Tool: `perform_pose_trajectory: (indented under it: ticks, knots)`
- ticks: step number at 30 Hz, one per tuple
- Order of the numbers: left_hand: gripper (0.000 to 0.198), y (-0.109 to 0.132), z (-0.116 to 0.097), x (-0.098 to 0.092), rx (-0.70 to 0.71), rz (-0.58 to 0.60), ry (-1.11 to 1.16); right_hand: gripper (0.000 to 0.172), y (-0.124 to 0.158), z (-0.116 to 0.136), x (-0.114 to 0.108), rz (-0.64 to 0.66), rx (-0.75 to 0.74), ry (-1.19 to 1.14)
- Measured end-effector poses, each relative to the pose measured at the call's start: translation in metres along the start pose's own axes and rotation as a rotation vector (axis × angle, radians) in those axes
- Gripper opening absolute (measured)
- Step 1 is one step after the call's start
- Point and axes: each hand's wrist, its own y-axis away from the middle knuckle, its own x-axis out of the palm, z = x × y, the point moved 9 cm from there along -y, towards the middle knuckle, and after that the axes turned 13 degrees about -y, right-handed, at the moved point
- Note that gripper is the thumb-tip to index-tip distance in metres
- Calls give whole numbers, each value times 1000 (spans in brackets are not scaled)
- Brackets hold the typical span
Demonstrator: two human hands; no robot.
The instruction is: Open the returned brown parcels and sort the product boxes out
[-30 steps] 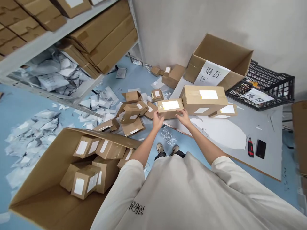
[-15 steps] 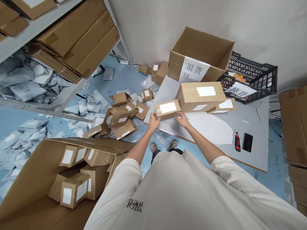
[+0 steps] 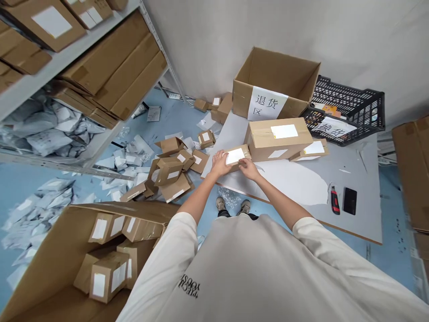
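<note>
A small taped cardboard box (image 3: 243, 151) with a white label on top lies near the left end of the grey table (image 3: 360, 179). My left hand (image 3: 220, 164) is laid over its left end, fingers across the top and beside the label. At the box's front right corner, the bent fingers of my right hand (image 3: 249, 169) grip the edge. Right behind it stands a larger cardboard box (image 3: 279, 138) with white labels. A flatter labelled box (image 3: 310, 150) is to the right of that one.
An open carton (image 3: 276, 71) with a paper sign and a black crate (image 3: 348, 112) stand at the back. A red utility knife (image 3: 335, 200) and a phone (image 3: 350, 201) lie at right. Boxes litter the floor; a big carton (image 3: 134, 206) holds several boxes at lower left.
My left hand has shifted from the small box's left side onto its top. My right hand has moved slightly left along the front edge. The camera view has shifted slightly.
</note>
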Motion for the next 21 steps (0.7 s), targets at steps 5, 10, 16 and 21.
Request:
perform_pose_trajectory:
  ticks: [5, 10, 16, 21]
  knots:
    - [87, -8, 10, 6, 64, 83, -71, 32, -3, 4, 3, -49, -2, 40]
    - [82, -12, 35, -6, 9, 55, -118, 35, -11, 12, 14, -74, -47, 51]
    - [70, -16, 104, -1, -238, 85, 155, 51, -20, -11, 41, -67, 97, 111]
    - [64, -5, 130, 12, -288, 72, 231, 59, -17, -34, 63, -9, 234, 127]
